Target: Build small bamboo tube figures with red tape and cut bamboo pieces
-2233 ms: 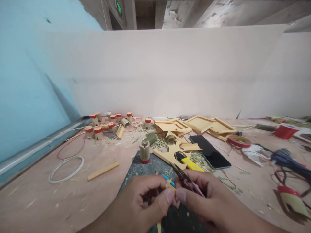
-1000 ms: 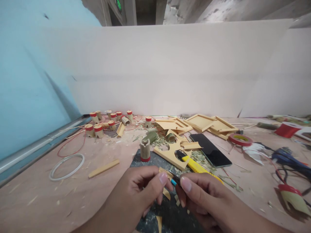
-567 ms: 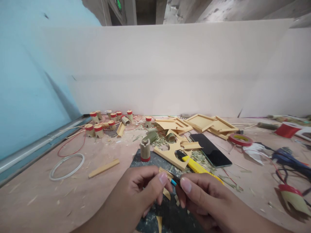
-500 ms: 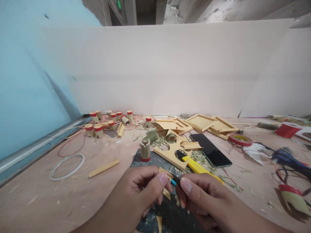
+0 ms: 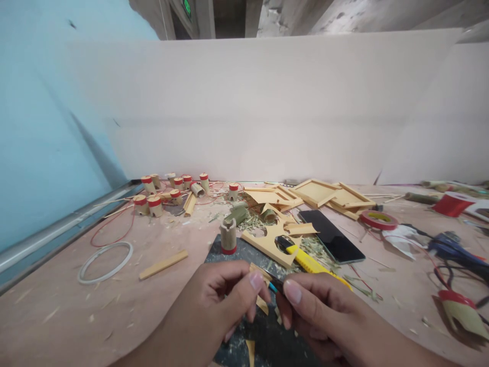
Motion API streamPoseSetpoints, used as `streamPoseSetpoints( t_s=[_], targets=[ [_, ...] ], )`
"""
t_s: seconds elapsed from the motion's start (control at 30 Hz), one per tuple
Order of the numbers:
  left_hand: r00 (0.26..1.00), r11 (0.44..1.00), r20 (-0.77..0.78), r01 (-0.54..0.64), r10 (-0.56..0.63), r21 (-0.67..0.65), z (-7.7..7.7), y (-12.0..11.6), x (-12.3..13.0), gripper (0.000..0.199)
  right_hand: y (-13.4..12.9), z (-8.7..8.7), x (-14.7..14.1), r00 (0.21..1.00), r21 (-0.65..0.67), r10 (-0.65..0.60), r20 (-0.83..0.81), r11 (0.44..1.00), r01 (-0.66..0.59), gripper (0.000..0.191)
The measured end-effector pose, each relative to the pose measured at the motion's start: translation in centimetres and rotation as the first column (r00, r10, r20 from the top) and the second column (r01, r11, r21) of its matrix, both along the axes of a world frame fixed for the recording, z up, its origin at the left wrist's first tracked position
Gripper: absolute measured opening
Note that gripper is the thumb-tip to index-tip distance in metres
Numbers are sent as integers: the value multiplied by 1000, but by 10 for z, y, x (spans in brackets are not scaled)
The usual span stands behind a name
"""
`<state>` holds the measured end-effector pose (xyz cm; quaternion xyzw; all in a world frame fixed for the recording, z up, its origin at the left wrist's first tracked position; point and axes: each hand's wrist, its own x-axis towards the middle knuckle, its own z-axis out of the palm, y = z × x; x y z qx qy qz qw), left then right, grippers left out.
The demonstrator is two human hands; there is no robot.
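Note:
Over the dark cutting board (image 5: 263,336), my left hand (image 5: 229,300) pinches a small piece of thin pale wood (image 5: 258,270) between thumb and fingers. My right hand (image 5: 321,311) is closed around a slim dark tool with a light-blue part (image 5: 272,287); its kind is unclear, and most of it is hidden in the fingers. Its tip meets or nearly meets the wood. On the board's far end stands a bamboo tube (image 5: 228,237) with a red band at its base and a notched top. Wood scraps (image 5: 250,351) lie below my hands.
Beyond my hands lie a yellow utility knife (image 5: 311,264), a cut-out wooden sheet (image 5: 267,242) and a phone (image 5: 332,237). Several red-banded bamboo tubes (image 5: 155,206) stand back left near a white ring (image 5: 105,262). Red tape (image 5: 378,220) and a blue tool (image 5: 456,250) lie right.
The dark tool's blue part shifts very slightly at the wood piece. Both hands keep nearly the same place and grip.

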<state>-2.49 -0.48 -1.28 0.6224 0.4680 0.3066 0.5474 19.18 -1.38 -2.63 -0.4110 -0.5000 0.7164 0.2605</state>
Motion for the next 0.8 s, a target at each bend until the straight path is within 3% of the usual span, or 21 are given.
streamPoseSetpoints(
  t_s=[0.33, 0.8],
  targets=[
    [1000, 1000, 4, 0, 0, -8, 0, -1, 0, 46, -1, 6, 0, 999, -21, 5, 42, 1000, -4, 69],
    [999, 1000, 39, 20, -20, -14, -2, -2, -1, 42, -1, 2, 0, 1000, -3, 2, 12, 1000, -2, 65]
  ],
)
